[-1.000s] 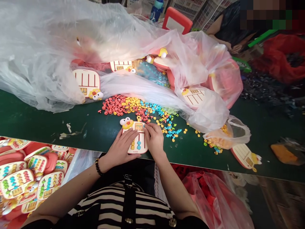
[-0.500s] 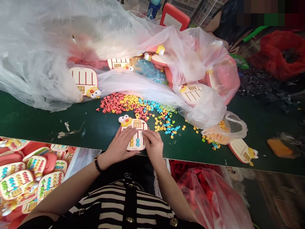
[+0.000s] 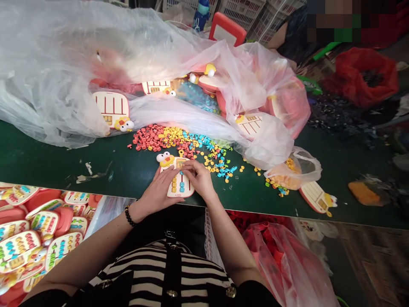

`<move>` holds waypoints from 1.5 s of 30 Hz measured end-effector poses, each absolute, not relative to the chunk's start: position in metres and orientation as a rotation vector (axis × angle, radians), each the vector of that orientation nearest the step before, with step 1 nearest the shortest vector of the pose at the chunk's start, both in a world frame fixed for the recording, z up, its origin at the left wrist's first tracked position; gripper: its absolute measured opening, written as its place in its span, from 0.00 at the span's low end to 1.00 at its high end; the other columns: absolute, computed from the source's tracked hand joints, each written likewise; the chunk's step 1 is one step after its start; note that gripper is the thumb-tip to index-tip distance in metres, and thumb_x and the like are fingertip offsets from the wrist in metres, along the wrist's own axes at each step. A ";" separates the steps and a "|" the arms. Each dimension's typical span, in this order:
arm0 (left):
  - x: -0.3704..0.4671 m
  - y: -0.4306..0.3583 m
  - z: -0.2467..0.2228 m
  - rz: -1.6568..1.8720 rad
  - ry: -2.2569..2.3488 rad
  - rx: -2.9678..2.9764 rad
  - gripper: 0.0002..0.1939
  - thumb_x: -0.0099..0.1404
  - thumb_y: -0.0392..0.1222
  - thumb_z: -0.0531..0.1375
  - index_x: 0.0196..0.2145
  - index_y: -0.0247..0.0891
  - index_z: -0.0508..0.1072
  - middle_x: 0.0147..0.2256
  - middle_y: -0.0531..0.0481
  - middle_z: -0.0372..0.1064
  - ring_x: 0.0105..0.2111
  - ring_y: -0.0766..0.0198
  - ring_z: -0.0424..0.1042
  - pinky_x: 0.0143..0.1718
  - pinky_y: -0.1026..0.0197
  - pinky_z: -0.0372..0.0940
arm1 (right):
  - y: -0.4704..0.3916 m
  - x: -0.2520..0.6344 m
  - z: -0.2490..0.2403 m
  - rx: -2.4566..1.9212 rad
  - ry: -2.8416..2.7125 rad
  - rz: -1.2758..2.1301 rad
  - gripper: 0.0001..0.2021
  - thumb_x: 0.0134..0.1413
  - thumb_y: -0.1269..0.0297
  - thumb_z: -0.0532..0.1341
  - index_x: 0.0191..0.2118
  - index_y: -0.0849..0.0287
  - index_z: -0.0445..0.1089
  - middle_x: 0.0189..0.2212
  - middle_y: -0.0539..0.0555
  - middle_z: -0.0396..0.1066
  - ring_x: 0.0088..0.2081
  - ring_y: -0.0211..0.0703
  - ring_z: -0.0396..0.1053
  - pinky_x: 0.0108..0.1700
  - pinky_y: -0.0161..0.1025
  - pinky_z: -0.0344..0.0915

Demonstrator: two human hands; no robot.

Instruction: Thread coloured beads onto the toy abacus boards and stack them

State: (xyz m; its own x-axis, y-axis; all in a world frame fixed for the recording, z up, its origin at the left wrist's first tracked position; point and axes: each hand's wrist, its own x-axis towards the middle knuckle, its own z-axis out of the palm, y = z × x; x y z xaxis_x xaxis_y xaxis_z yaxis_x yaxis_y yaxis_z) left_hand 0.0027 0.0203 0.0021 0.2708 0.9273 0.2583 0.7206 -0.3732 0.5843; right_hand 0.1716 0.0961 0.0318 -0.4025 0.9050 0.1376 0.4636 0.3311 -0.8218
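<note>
A cream board with a big-eyed yellow face (image 3: 179, 190) lies on the green table in front of me, with yellow and blue pieces in its slots. My left hand (image 3: 159, 187) lies over its left side, wrapped round the edge. At the upper part of the board, my right hand (image 3: 198, 178) has its fingertips pinched together by a slot; a bit of blue shows under them, but what they hold is hidden. Just beyond the board is a pile of small red pieces (image 3: 150, 137), yellow pieces (image 3: 174, 135) and blue pieces (image 3: 223, 169).
Plastic sheeting (image 3: 191, 115) with similar boards under it runs along the back. Another board (image 3: 315, 197) lies at the right. Boards with coloured pieces (image 3: 22, 243) are heaped at lower left. A red bag (image 3: 284, 256) stands below the table. Part of a person shows at upper right.
My right hand has moved up from the right slot to the upper middle of the board. My left hand stays on the board. The whole view has shifted slightly.
</note>
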 end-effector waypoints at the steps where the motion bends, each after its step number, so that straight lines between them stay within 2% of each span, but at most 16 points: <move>1: 0.003 0.020 0.002 0.818 1.500 2.197 0.44 0.57 0.54 0.64 0.63 0.38 0.48 0.60 0.38 0.59 0.63 0.48 0.55 0.63 0.41 0.47 | 0.097 0.172 0.035 -1.156 -2.073 0.955 0.07 0.56 0.66 0.58 0.40 0.54 0.71 0.34 0.52 0.78 0.37 0.43 0.75 0.41 0.40 0.69; 4: 0.003 0.019 0.004 0.829 1.516 2.202 0.43 0.58 0.54 0.63 0.63 0.37 0.49 0.59 0.37 0.60 0.63 0.48 0.56 0.63 0.42 0.48 | 0.100 0.180 0.045 -1.025 -2.236 1.006 0.06 0.54 0.67 0.59 0.36 0.55 0.72 0.35 0.51 0.77 0.36 0.41 0.74 0.43 0.40 0.67; 7: 0.005 0.017 0.009 0.828 1.527 2.243 0.41 0.58 0.52 0.63 0.63 0.35 0.50 0.59 0.36 0.61 0.62 0.47 0.56 0.64 0.41 0.46 | 0.115 0.192 0.052 -1.081 -2.125 0.996 0.07 0.54 0.64 0.58 0.35 0.56 0.73 0.33 0.50 0.76 0.33 0.39 0.73 0.39 0.38 0.67; 10: 0.009 0.017 0.017 0.809 1.544 2.339 0.36 0.60 0.51 0.61 0.61 0.35 0.55 0.58 0.36 0.62 0.62 0.45 0.57 0.65 0.36 0.37 | 0.150 0.195 0.051 -1.395 -1.901 0.683 0.07 0.55 0.64 0.57 0.34 0.56 0.72 0.31 0.51 0.76 0.31 0.42 0.71 0.38 0.40 0.67; 13: 0.014 0.020 0.022 0.779 1.585 2.384 0.34 0.61 0.54 0.60 0.60 0.36 0.58 0.58 0.36 0.62 0.61 0.44 0.57 0.64 0.32 0.32 | 0.186 0.188 0.043 -1.587 -1.955 0.468 0.03 0.49 0.66 0.62 0.33 0.56 0.71 0.28 0.52 0.75 0.32 0.46 0.70 0.38 0.43 0.66; 17: 0.014 0.024 0.019 0.743 1.630 2.299 0.38 0.59 0.59 0.61 0.60 0.36 0.59 0.58 0.36 0.62 0.61 0.44 0.57 0.64 0.36 0.38 | 0.201 0.183 0.036 -1.660 -2.051 0.354 0.05 0.47 0.70 0.63 0.33 0.56 0.69 0.29 0.55 0.74 0.34 0.50 0.70 0.38 0.45 0.66; 20: 0.011 0.022 0.014 0.739 1.634 2.266 0.38 0.59 0.60 0.60 0.60 0.36 0.58 0.59 0.36 0.61 0.62 0.46 0.56 0.63 0.39 0.43 | 0.187 0.191 0.041 -1.667 -1.981 0.336 0.04 0.49 0.67 0.62 0.34 0.56 0.70 0.28 0.53 0.74 0.32 0.48 0.70 0.37 0.44 0.66; 23: 0.010 0.020 0.012 0.763 1.630 2.279 0.38 0.60 0.59 0.59 0.61 0.34 0.57 0.59 0.36 0.61 0.62 0.47 0.56 0.64 0.40 0.41 | 0.159 0.195 0.048 -1.538 -1.998 0.466 0.03 0.53 0.63 0.61 0.32 0.55 0.71 0.28 0.51 0.74 0.30 0.44 0.70 0.37 0.41 0.66; 26: 0.010 0.020 0.013 0.760 1.621 2.298 0.37 0.60 0.58 0.60 0.61 0.35 0.57 0.60 0.36 0.61 0.62 0.47 0.56 0.64 0.41 0.41 | 0.133 0.186 0.046 -1.372 -2.076 0.624 0.04 0.53 0.65 0.60 0.33 0.54 0.73 0.30 0.51 0.76 0.31 0.43 0.71 0.38 0.40 0.67; 31: 0.010 0.021 0.015 0.748 1.625 2.312 0.36 0.61 0.58 0.58 0.60 0.35 0.58 0.60 0.36 0.60 0.62 0.48 0.57 0.64 0.42 0.41 | 0.122 0.173 0.033 -1.329 -2.084 0.536 0.08 0.55 0.68 0.58 0.36 0.53 0.75 0.36 0.53 0.77 0.38 0.46 0.73 0.44 0.44 0.68; 37: 0.010 0.020 0.015 0.734 1.629 2.317 0.37 0.61 0.59 0.58 0.60 0.33 0.57 0.60 0.36 0.60 0.63 0.47 0.55 0.64 0.42 0.41 | 0.131 0.184 0.044 -1.568 -1.904 0.287 0.08 0.57 0.64 0.58 0.39 0.56 0.75 0.34 0.57 0.77 0.36 0.51 0.72 0.44 0.48 0.67; 45: 0.010 0.020 0.013 0.751 1.635 2.300 0.36 0.61 0.59 0.58 0.60 0.35 0.57 0.59 0.37 0.61 0.63 0.48 0.55 0.65 0.42 0.38 | 0.117 0.169 0.035 -1.290 -2.206 0.374 0.10 0.60 0.67 0.57 0.36 0.56 0.77 0.36 0.54 0.79 0.39 0.46 0.73 0.45 0.43 0.68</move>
State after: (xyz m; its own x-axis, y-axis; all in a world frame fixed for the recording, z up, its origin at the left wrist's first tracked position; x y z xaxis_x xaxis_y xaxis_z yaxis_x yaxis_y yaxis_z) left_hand 0.0099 0.0205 0.0129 0.2501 0.9276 0.2775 0.8148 -0.3565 0.4572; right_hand 0.1687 0.1171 0.0348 -0.3868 0.8651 0.3194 0.7112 0.5003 -0.4938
